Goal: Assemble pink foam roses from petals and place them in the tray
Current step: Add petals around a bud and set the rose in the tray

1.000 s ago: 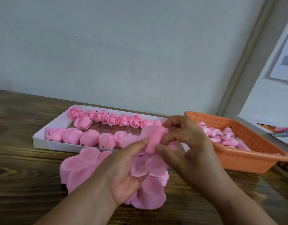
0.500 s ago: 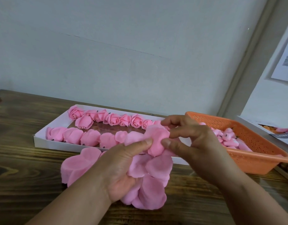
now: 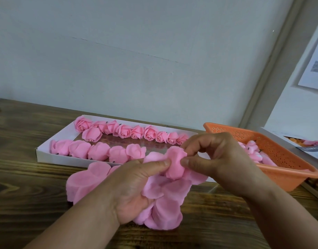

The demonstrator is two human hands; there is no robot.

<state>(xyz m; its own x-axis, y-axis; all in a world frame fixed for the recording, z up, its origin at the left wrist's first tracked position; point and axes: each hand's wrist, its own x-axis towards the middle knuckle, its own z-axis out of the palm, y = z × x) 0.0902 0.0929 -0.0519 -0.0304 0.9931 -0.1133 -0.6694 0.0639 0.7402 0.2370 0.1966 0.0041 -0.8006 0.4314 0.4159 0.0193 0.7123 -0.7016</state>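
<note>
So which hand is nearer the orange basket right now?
Right. The right hand sits just in front of the orange basket, overlapping its near-left corner; the left hand is farther left, past the rose both pinch.

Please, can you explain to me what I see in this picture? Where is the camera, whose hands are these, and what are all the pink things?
There is no machine here. A person wears one camera on the head, looking forward and down, so you see that person's own two hands.

On the wooden table lies a shallow white tray with two rows of finished pink roses. To the right stands an orange basket holding more small pink pieces. In front of the tray lies a stack of pink foam petals.

The left hand holds a bunch of loose petals and, with its thumb, the half-made rose. The right hand pinches that same rose from the other side, as if wrapping a petal around it.
</note>
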